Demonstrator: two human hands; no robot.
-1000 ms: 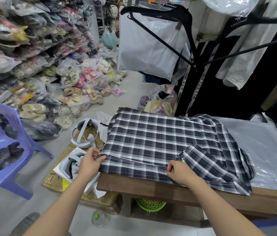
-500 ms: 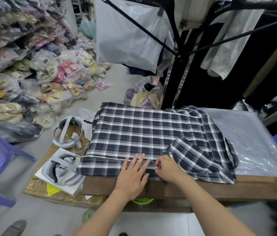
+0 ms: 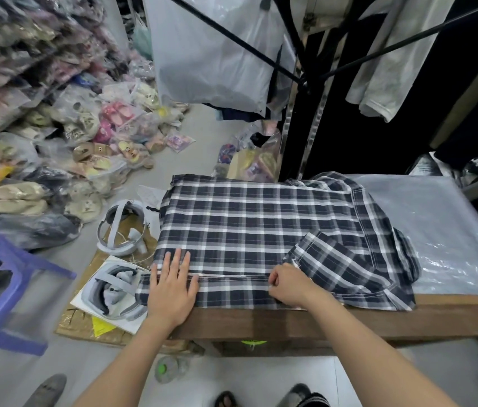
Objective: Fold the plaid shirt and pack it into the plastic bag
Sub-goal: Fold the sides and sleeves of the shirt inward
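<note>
Your shirt (image 3: 249,230) lies spread on the wooden table (image 3: 349,321), its near hem at the front edge, the clear bag (image 3: 437,230) flat under its right side. Your left hand (image 3: 171,286) presses flat on the hem, fingers straight and close together. Your right hand (image 3: 289,284) is curled, fingers pinched on the hem beside the folded sleeve (image 3: 340,265). This cloth looks soft, light and floppy, likely to slide on the plastic, so take it at the hems and corners, not the middle.
</note>
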